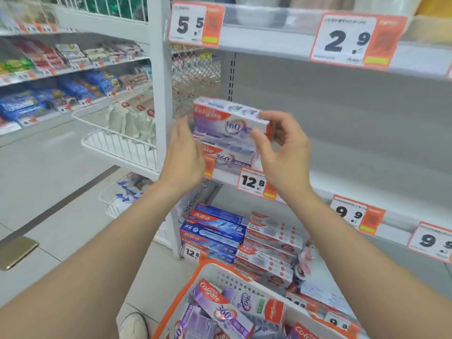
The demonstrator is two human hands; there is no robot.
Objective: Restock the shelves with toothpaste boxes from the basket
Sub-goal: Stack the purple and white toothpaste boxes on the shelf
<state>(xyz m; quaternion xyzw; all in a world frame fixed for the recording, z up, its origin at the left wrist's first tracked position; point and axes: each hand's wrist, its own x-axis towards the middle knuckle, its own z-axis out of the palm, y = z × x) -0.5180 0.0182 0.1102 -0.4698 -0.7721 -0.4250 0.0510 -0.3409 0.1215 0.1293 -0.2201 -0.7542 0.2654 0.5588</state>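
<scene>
sitting nearest, the basket (pixel 215 272) holds more purple boxes. beyond it, the right hand (pixel 283 152) pinches the end of a toothpaste box (pixel 230 121), which sits atop the shelf stack (pixel 227 152); the left hand (pixel 183 152) is open, flat beside its other end. placing step, i judge; next, square it and let go.

Light: bright, even, soft white; source not visible
Shadows: faint, under shelf (pixel 342 192) lips
Glare: mild sheen on floor (pixel 49 167), left of frame
Blur: overall soft; price tags (pixel 354 39) small print unreadable
Edges: wide-angle bending, upper left and right
</scene>
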